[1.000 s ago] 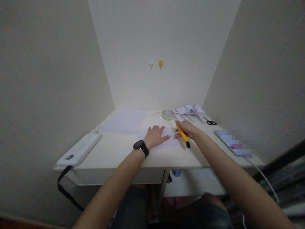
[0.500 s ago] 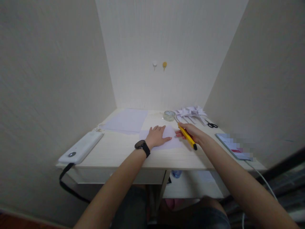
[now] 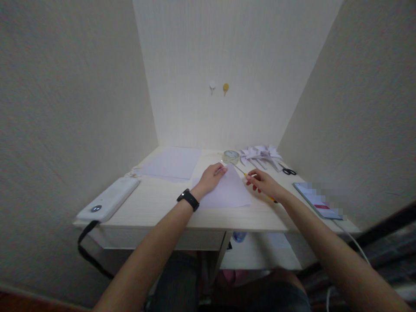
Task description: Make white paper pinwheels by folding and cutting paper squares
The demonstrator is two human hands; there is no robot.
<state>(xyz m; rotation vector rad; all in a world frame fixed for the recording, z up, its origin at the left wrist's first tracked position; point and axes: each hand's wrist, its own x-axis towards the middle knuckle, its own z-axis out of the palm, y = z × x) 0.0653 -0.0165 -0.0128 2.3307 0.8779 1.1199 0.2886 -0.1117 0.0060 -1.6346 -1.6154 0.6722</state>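
A pale sheet of paper [image 3: 227, 194] lies on the light wooden desk [image 3: 156, 203] in front of me. My left hand [image 3: 210, 177], with a black watch on the wrist, pinches the sheet's far corner. My right hand [image 3: 264, 184] rests just right of the sheet, its fingers curled over a yellow utility knife [image 3: 272, 199]. The knife lies low against the desk and shows only at both ends of the hand.
At the desk's back are a larger paper sheet [image 3: 172, 164], a clear tape roll [image 3: 230, 156], several folded paper shapes [image 3: 260, 153] and black scissors [image 3: 288, 171]. A white device with a black strap [image 3: 108, 200] lies at the left, a phone on a cable [image 3: 320, 206] at the right. Walls close in on three sides.
My left hand went from lying flat on the sheet to pinching its far corner, and the sheet now covers more of the desk. My right hand brought the knife down flat.
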